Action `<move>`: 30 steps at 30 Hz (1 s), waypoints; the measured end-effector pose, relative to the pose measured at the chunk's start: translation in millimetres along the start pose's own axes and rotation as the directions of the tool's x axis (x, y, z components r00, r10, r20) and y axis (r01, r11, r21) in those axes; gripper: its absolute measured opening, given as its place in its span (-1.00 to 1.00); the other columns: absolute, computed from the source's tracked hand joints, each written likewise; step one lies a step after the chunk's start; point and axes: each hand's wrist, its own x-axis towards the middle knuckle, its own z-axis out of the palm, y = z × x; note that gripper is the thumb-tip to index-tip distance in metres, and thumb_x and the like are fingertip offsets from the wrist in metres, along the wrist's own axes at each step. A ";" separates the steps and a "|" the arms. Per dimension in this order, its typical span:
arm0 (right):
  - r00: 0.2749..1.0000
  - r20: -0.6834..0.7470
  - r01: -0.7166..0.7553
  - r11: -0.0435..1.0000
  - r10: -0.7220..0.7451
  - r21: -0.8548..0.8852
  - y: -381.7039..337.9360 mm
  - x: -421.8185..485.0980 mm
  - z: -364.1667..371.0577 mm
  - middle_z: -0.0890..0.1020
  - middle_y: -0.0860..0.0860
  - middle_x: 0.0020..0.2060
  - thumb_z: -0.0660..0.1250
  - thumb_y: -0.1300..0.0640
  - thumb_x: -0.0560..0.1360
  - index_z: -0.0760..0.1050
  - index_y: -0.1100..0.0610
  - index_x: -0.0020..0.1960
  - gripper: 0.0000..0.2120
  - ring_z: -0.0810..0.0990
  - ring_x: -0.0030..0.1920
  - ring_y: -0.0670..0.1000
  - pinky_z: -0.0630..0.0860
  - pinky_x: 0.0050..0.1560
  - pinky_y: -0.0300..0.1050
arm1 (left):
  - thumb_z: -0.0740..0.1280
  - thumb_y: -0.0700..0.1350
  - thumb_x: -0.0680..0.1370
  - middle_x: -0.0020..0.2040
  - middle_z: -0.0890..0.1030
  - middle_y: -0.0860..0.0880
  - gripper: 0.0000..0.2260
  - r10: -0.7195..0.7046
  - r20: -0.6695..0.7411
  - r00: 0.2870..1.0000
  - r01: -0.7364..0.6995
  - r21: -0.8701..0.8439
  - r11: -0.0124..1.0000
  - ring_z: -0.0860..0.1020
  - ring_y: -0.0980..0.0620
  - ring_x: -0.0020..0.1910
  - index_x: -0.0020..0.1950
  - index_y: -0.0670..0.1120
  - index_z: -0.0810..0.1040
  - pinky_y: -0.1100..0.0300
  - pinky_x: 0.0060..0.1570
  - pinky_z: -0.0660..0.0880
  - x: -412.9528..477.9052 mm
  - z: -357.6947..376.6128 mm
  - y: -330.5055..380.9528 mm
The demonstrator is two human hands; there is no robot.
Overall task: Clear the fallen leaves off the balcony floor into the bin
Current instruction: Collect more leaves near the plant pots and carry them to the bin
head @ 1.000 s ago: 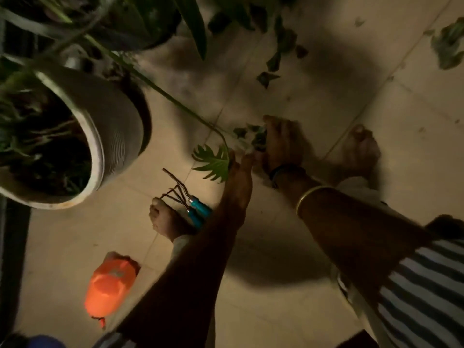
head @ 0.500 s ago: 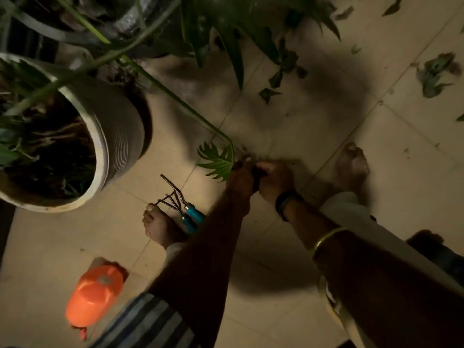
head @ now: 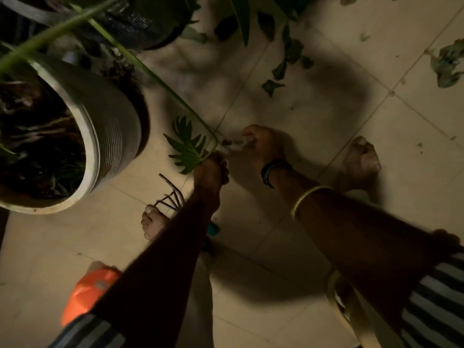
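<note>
Head view, looking down in dim light at the tiled balcony floor point(head: 313, 222). Take the large ribbed pot point(head: 110, 136) as the landmark: it stands at the left, full of dark soil and stems. A long green stalk arches from above the pot down to the right and ends in a lobed green leaf point(head: 190, 149) just right of the pot.

The left hand point(head: 211, 169) reaches down right of the pot, at the lower edge of that lobed leaf; its fingers are curled under, but what they hold, if anything, I cannot tell in the dark blur. The right hand point(head: 263, 144), further right of the pot, has its fingers curled around small dark leaf scraps point(head: 229, 141) at floor level. A dark band and a gold bangle point(head: 308, 197) sit on that forearm.

Fallen leaves point(head: 272, 85) lie loose on the tiles well to the right of the pot and above the hands, and a larger crumpled leaf point(head: 447, 64) lies far right.

Below the pot's right side lies a hand rake point(head: 173, 194) with bent prongs, next to a bare foot point(head: 153, 224). An orange object point(head: 88, 292) sits below the pot, partly hidden by the left forearm. A second bare foot point(head: 361, 156) stands far right of the pot.
</note>
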 end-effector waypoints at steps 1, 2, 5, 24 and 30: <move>1.000 -0.010 -0.009 1.000 0.009 0.012 -2.3 1.1 -0.9 0.62 0.03 -0.04 0.30 0.20 0.49 0.64 0.08 0.04 -0.81 0.61 0.07 0.09 0.57 0.11 0.02 | 0.18 -0.16 0.60 -0.41 0.40 0.03 -0.77 -0.009 0.005 1.000 0.009 0.014 1.000 0.31 0.09 -0.45 -0.25 -0.05 0.48 0.22 -0.43 0.25 -5.4 3.1 1.2; 1.000 -0.024 -0.008 1.000 0.008 0.010 -2.0 1.0 -3.3 0.64 0.05 0.00 0.29 0.26 0.47 0.63 0.10 0.07 -0.77 0.62 0.09 0.10 0.58 0.13 0.02 | 0.17 -0.14 0.60 -0.43 0.38 0.04 -0.74 -0.017 0.007 1.000 0.017 0.015 1.000 0.29 0.09 -0.47 -0.29 -0.03 0.46 0.21 -0.43 0.21 -9.1 6.6 1.6; 0.997 -0.079 0.021 0.999 -0.023 -0.032 -3.0 -0.8 -24.4 0.61 0.02 0.00 0.29 0.34 0.46 0.59 0.12 0.15 -0.69 0.61 0.06 0.07 0.61 0.11 0.07 | 0.14 -0.10 0.62 -0.44 0.33 0.05 -0.72 -0.026 0.033 0.999 0.026 0.005 1.000 0.25 0.10 -0.49 -0.31 -0.01 0.38 0.23 -0.45 0.15 -22.3 22.6 7.3; 0.850 -0.111 0.304 0.651 -0.516 -0.696 -32.0 97.9 -94.6 0.51 0.23 0.20 0.31 0.15 0.56 0.59 0.18 0.13 -0.81 0.51 0.15 0.27 0.52 0.11 0.14 | 0.11 -0.20 0.67 -0.37 0.44 0.01 -0.75 0.026 0.121 0.992 0.000 -0.208 0.978 0.39 0.13 -0.50 -0.05 -0.13 0.57 0.28 -0.46 0.26 15.3 86.5 57.2; 0.934 -0.198 0.239 0.932 -0.297 -0.272 -26.4 68.2 -96.4 0.71 0.04 -0.03 0.49 0.26 0.43 0.72 0.12 -0.04 -0.87 0.66 0.02 0.00 0.59 0.16 -0.09 | 0.10 -0.19 0.69 -0.21 0.49 -0.03 -0.79 -0.091 0.097 0.991 0.111 -0.226 0.968 0.49 0.04 -0.28 -0.09 -0.10 0.45 0.22 -0.32 0.45 6.4 86.0 63.3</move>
